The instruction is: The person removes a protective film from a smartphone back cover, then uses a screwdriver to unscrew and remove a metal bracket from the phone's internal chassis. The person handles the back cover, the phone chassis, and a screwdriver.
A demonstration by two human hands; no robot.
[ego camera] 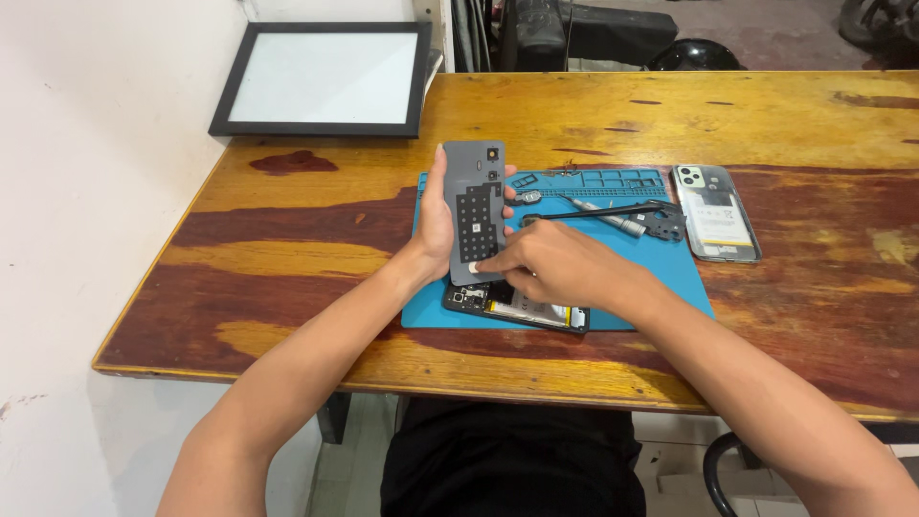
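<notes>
- Left hand (437, 222) clamped round the edge of a grey phone back cover (474, 213), held upright above the blue mat (670, 278).
- Right hand (550, 268) fingertips pinched together at the cover's lower edge.
- Opened phone (517, 306) flat on the mat beneath both hands.
- Second phone (716, 213) well apart, on the wooden table (287, 249).

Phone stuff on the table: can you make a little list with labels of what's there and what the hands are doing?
left hand: holds grey back cover upright
right hand: fingertips at cover's lower edge
under hands: opened phone on blue mat
on mat: tweezers, screwdriver, small dark part
right of mat: second phone, back off
far left: black frame
surface: wooden table
</notes>
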